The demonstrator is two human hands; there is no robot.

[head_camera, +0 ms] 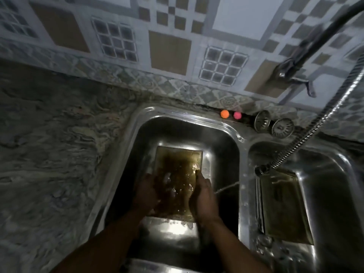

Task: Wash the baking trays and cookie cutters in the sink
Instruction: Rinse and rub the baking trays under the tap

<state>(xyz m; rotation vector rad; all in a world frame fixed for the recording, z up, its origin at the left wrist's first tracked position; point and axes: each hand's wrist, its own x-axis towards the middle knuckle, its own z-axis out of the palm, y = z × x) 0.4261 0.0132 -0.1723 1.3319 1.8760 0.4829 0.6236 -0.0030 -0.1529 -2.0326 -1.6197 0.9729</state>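
Your left hand (145, 192) grips the left edge of the baking tray (178, 164), fingers curled onto its wet face. Your right hand (202, 196) lies along the right rim; whether that grip wraps underneath cannot be told. The tray is rectangular, shallow and brown-stained, and it sits low in the steel left basin (137, 154), with open room to the walls on both sides and at the far end. A second baking tray (283, 209) lies in the right basin (334, 194), with the ribbed metal spray hose (315, 123) ending at its far corner. The marbled stone worktop (49, 144) runs off to your left.
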